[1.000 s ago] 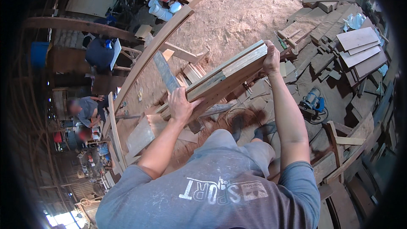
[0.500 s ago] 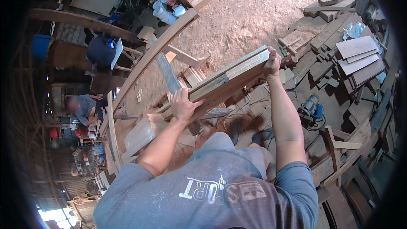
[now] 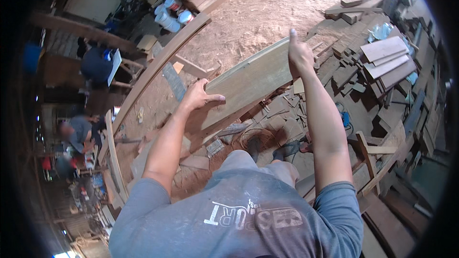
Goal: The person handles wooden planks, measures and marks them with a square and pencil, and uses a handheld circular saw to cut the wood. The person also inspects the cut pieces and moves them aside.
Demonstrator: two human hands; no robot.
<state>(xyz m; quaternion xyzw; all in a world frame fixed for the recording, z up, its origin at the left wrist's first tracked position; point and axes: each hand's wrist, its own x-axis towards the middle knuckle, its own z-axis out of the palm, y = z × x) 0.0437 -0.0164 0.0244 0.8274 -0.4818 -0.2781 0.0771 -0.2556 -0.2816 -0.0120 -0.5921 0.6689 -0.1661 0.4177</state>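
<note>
Wooden boards (image 3: 248,86), held together as a long bundle, slope up from lower left to upper right, a broad pale face turned upward. My left hand (image 3: 198,94) grips the lower-left part, thumb lying on that face and fingers over the far edge. At the upper-right end my right hand (image 3: 300,57) clasps the boards, thumb pointing up. My feet show below, among offcuts and sawdust.
A long curved timber (image 3: 143,81) runs along the left. Beyond it are white buckets (image 3: 167,19) and a co-worker (image 3: 79,134). A lumber pile (image 3: 387,62) fills the right; a blue power tool (image 3: 344,119) is partly behind my right arm.
The boards have turned so more of their broad face shows upward. Both hands have moved slightly away from my body and leftward in the picture, still gripping.
</note>
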